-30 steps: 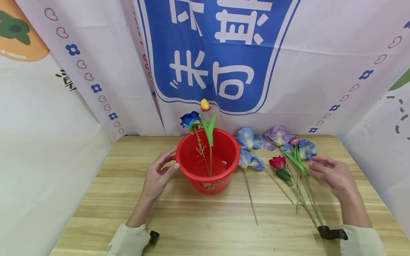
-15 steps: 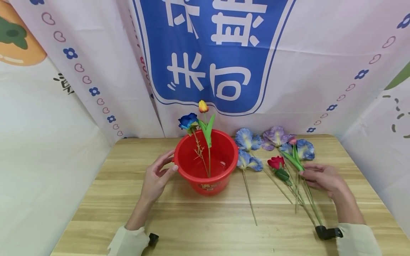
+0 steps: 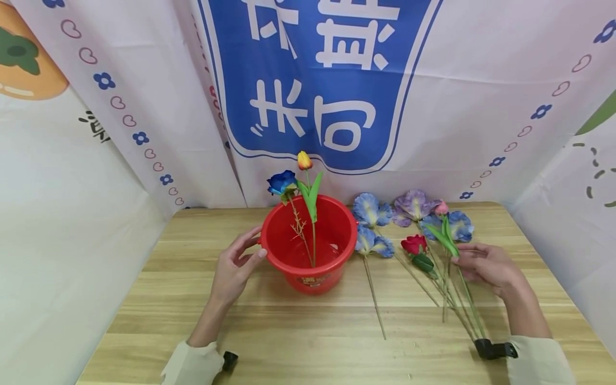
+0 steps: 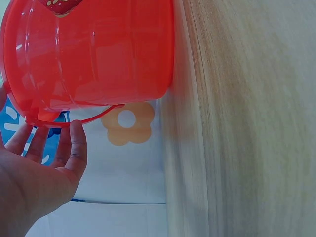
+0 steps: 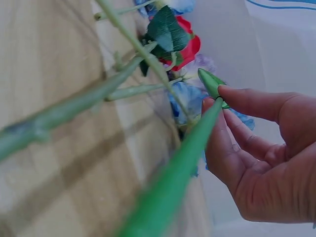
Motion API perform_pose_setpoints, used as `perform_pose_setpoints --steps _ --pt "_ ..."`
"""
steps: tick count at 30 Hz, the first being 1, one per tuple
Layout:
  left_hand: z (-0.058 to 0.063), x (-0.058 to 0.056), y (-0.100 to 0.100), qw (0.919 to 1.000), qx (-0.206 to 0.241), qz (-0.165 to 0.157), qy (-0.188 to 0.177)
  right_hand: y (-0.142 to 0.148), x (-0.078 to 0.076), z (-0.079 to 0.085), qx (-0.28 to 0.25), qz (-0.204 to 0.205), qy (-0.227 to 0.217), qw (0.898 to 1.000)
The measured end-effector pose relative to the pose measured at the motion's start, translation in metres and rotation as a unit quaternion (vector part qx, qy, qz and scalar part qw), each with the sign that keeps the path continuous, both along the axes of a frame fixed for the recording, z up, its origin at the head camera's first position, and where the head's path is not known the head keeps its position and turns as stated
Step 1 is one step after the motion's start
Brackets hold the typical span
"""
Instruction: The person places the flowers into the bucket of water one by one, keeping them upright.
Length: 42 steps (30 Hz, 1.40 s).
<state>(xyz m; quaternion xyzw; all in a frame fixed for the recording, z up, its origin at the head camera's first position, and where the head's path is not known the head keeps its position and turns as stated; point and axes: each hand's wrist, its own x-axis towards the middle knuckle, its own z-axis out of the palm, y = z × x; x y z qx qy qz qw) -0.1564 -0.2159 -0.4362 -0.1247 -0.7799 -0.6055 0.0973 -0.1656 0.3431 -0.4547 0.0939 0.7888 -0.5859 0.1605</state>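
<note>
A red plastic bucket (image 3: 313,283) stands on the wooden table with a blue rose (image 3: 282,183) and a yellow-orange tulip (image 3: 305,160) upright in it. My left hand (image 3: 236,270) holds the bucket's left side, thumb at the rim; in the left wrist view the fingertips meet its thin red handle (image 4: 91,118). On the right, my right hand (image 3: 488,267) pinches a pink tulip (image 3: 441,208) between thumb and index finger, just below its green leaves. The right wrist view shows its green stem (image 5: 187,153) running from the fingertips toward the camera.
Blue irises (image 3: 369,209), a purple iris (image 3: 415,204) and a red rose (image 3: 414,245) lie right of the bucket, stems toward the table's front. Some stems cross under the held tulip. A printed white curtain (image 3: 457,128) hangs behind the table (image 3: 308,342).
My right hand has moved left and down onto the pink tulip and now pinches its stem; the bloom has shifted slightly upward. The left hand stays at the bucket.
</note>
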Motion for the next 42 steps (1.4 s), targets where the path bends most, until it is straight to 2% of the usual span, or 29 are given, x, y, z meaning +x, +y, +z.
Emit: perform_pose_setpoints --steps 12,22,29,37,42 --pt "0.001 0.0 0.001 1.0 0.004 -0.001 -0.005 -0.005 0.006 0.02 0.017 -0.016 0.05 0.998" --pt "-0.001 -0.002 0.002 1.0 0.005 -0.003 -0.003 -0.012 0.01 0.034 -0.063 -0.039 0.089 0.993" --pt "0.0 0.0 0.001 1.0 0.007 0.0 -0.003 -0.028 0.016 0.046 -0.148 -0.052 0.125 0.98" --pt "0.001 0.002 0.0 1.0 0.006 -0.001 -0.006 -0.049 0.011 0.065 -0.147 -0.069 0.15 0.975" --pt "0.001 0.001 0.0 1.0 0.002 -0.001 -0.007 -0.063 0.006 0.077 -0.168 -0.069 0.178 0.967"
